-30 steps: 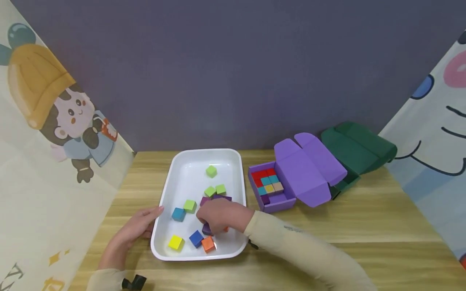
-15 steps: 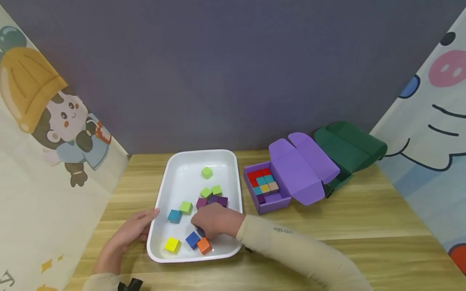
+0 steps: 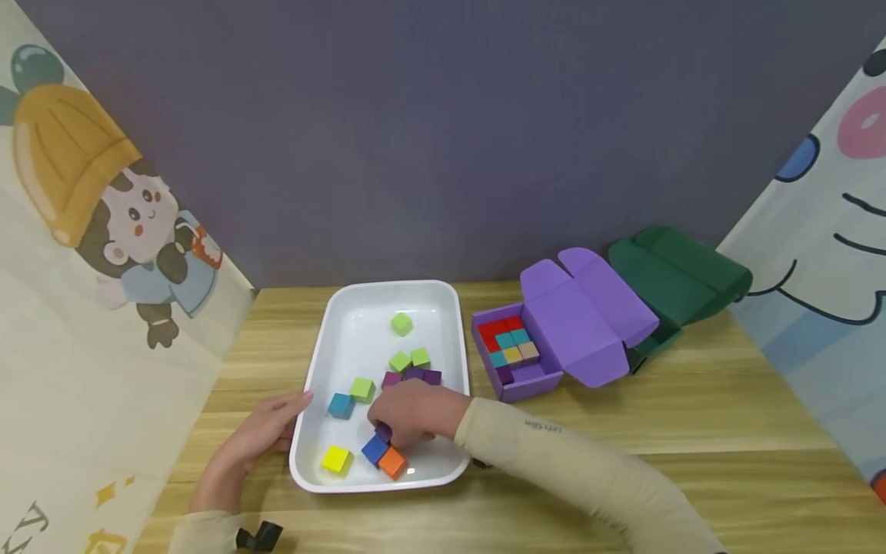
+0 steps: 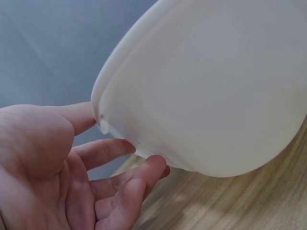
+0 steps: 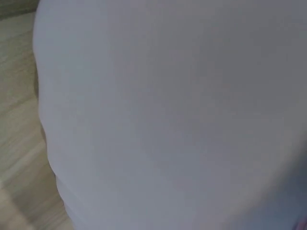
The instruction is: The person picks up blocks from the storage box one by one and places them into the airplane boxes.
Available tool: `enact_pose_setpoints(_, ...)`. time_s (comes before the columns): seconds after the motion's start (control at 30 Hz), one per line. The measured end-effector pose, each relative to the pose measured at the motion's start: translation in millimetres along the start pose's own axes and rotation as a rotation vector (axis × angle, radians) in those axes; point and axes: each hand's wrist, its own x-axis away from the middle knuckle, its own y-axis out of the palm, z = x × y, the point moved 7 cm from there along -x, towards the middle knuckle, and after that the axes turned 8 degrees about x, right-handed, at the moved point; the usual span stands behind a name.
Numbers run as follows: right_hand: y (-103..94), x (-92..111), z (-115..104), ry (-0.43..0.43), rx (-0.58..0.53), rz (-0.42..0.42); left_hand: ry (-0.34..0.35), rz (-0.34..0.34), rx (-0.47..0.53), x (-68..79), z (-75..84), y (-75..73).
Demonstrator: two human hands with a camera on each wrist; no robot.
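Note:
A white tray (image 3: 346,308) holds several coloured cubes. My left hand (image 3: 270,423) grips its left rim, thumb at the lip and fingers against the underside in the left wrist view. My right hand (image 3: 411,412) is down in the tray with fingers curled, pinching a dark purple cube (image 3: 383,432) that is partly hidden. Just below that cube, a blue cube (image 3: 375,449) and an orange cube (image 3: 393,463) sit side by side. Purple cubes (image 3: 431,377) lie behind the hand, and a yellow cube (image 3: 337,460) is at the lower left. The right wrist view shows mostly pale sleeve.
Green cubes (image 3: 401,324) and a teal cube (image 3: 341,405) lie elsewhere in the tray. Right of it stands an open purple box (image 3: 526,392) with several cubes inside. Behind its lid is an open green box (image 3: 678,277), near the wall.
My right hand has shifted slightly left, bringing the dark purple cube toward the blue one. The orange cube now sits closer against the blue cube. The left hand stays on the tray's rim.

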Motion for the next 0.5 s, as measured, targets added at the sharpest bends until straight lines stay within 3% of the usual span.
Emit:
enact_pose_setpoints(0.3, -2.2, 0.8, 0.6, -0.007, -0.026, -0.055, -0.014, 0.01, -0.003, -3.8, -1.9, -0.3)
enact_pose_setpoints(0.5, -0.8, -0.4, 2.7, 0.036, -0.049, -0.117, -0.01, -0.003, -0.008, -4.1, -2.2, -0.8)
